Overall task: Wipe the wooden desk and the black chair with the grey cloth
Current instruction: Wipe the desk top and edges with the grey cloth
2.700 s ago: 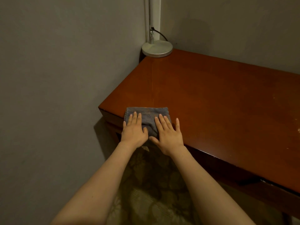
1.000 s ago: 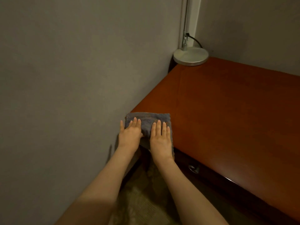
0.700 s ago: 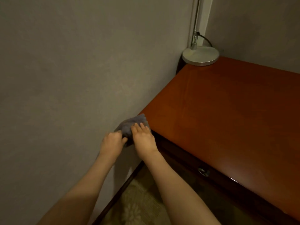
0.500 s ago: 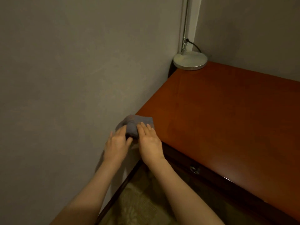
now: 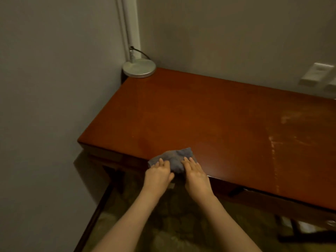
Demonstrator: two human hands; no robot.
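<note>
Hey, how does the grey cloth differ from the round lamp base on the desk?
The grey cloth is soft and bunched up, while the lamp base is a flat, rigid silver disc. The cloth lies at the near edge of the wooden desk; the lamp base stands in the far left corner by the wall. The left hand and right hand rest on the cloth, and no hand touches the lamp base. Both sit on the desk.

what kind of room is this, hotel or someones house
Probably a hotel room or a bedroom, though that's a guess: a polished wooden desk stands in a corner, a round lamp base sits at its back, and patterned carpet covers the floor.
</note>
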